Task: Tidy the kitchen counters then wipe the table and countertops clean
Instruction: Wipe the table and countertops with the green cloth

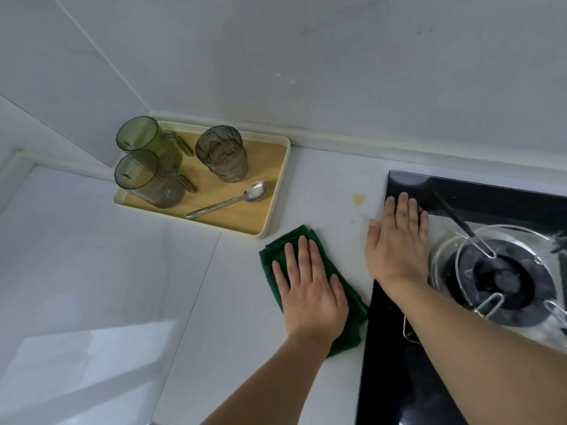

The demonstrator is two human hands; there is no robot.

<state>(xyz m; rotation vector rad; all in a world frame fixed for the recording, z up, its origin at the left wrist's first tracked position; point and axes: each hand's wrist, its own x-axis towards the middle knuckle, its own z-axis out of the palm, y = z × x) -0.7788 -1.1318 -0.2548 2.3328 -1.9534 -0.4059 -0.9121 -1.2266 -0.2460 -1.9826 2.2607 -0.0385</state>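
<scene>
Two bare forearms come in from around 6 o'clock, closest to the camera. Left hand (pixel 308 289) lies flat on a folded green cloth (pixel 346 326), fingers straight and a bit spread, pressing down on it rather than gripping it. That cloth sits on the white counter (pixel 233 302), dead center and a touch low, its right edge just beside the black glass stove (pixel 395 378).

Right hand (pixel 397 240) is up at about 2 o'clock from the cloth, also flat and open, holding nothing. The palm rests on the counter and the fingertips reach over the stove's left edge. Just off its thumb, toward 11 o'clock, there's a small yellowish stain (pixel 358 199) on the counter with a couple of tiny specks below it.

Over at 3 o'clock the stove has a round burner (pixel 503 277) with a wire pan support (pixel 491 305) on it, looks kind of grimy around the metal ring.

At 10 o'clock, tucked into the wall corner, is a cream-rimmed tray (pixel 277 191) with a wood-look base. On it: two greenish see-through mugs (pixel 138 173) with handles, a ribbed brownish glass (pixel 222 153), and a metal spoon (pixel 227 199) lying with its bowl toward the right.

No brand names, labels or writing that I can read anywhere.
</scene>
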